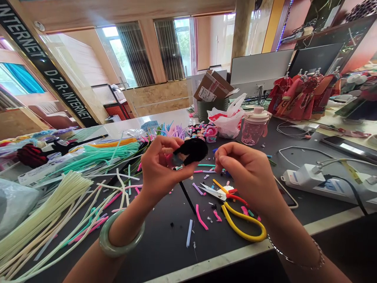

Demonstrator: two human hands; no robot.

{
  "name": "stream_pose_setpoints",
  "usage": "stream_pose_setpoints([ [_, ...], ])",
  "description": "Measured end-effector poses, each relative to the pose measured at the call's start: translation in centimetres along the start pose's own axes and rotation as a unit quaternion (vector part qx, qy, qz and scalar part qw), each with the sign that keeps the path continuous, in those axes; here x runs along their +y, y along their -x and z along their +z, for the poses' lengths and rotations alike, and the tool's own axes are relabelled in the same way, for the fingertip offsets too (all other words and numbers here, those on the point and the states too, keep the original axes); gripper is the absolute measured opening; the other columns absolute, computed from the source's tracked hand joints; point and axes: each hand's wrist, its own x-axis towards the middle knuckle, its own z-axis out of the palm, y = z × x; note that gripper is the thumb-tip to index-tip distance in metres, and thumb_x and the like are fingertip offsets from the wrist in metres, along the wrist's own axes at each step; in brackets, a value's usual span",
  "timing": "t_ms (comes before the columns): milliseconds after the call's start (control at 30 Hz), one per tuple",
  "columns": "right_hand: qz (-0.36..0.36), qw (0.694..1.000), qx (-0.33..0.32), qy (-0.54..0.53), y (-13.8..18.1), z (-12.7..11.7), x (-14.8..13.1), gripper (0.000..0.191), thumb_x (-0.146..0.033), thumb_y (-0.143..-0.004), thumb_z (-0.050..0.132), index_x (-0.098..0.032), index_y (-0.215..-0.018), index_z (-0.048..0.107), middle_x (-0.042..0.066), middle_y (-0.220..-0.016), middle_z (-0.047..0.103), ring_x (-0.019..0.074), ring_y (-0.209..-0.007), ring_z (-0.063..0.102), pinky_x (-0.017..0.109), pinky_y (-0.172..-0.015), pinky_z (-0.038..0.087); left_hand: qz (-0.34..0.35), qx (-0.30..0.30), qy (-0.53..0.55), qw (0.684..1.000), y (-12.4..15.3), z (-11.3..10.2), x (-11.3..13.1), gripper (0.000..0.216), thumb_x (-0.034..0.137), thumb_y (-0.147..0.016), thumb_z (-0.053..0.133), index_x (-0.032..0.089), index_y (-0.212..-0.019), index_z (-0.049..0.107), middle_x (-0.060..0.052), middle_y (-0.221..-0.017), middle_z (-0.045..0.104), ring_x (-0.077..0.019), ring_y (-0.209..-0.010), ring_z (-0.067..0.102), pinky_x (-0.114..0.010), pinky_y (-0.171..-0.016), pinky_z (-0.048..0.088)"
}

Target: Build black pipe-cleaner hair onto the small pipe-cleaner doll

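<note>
Left hand: we're gripping black chenille tuft in our fingers.
Right hand: our fingertips pinch together, just beside it.
Below: yellow-handled pliers.

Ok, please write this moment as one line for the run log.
left hand: holds black fuzzy tuft | right hand: fingers pinched, above yellow-handled pliers

Through my feed, a pink tumbler stands beside a white plastic bag on the bench. Behind them, a cardboard box sits on a green bin, with monitors beyond. To the right I see red costumed dolls, a phone and a power strip.
</note>
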Motion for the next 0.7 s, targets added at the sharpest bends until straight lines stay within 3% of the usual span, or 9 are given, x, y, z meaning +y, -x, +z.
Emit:
stream_pose_setpoints([
  [233,-0.023,0.999,0.038,-0.022,0.0,-0.17,0.01,0.006,-0.023,-0.074,0.064,-0.018,-0.07,0.065,0.0,-0.067,0.064,0.0113,-0.059,0.059,0.022,-0.054,0.049,-0.043,-0.007,0.01,0.999,-0.33,-0.3,0.13,0.044,0.017,-0.052,0.084,0.022,-0.077,0.048,0.0,-0.084,0.064,-0.0136,-0.07,0.065,-0.025,-0.055,0.055],
  [500,-0.033,0.997,0.069,-0.016,0.13,-0.26,-0.01,0.008,-0.016,-0.072,0.06,-0.019,-0.067,0.065,0.0,-0.063,0.065,0.0124,-0.059,0.062,0.024,-0.056,0.052,-0.077,-0.011,0.046,0.996,-0.5,-0.36,0.0,0.044,0.013,-0.049,0.082,0.021,-0.075,0.049,0.0,-0.083,0.063,-0.0123,-0.069,0.062,-0.024,-0.054,0.054],
  [700,-0.017,0.999,0.028,-0.035,-0.1,-0.43,0.62,0.016,-0.021,-0.081,0.054,-0.019,-0.073,0.067,0.001,-0.068,0.068,0.0122,-0.06,0.064,0.023,-0.056,0.054,-0.114,-0.042,0.132,0.984,-0.82,-0.17,-0.6,0.038,0.011,-0.051,0.078,0.022,-0.073,0.049,0.005,-0.068,0.057,-0.0099,-0.062,0.056,-0.026,-0.058,0.052],
])
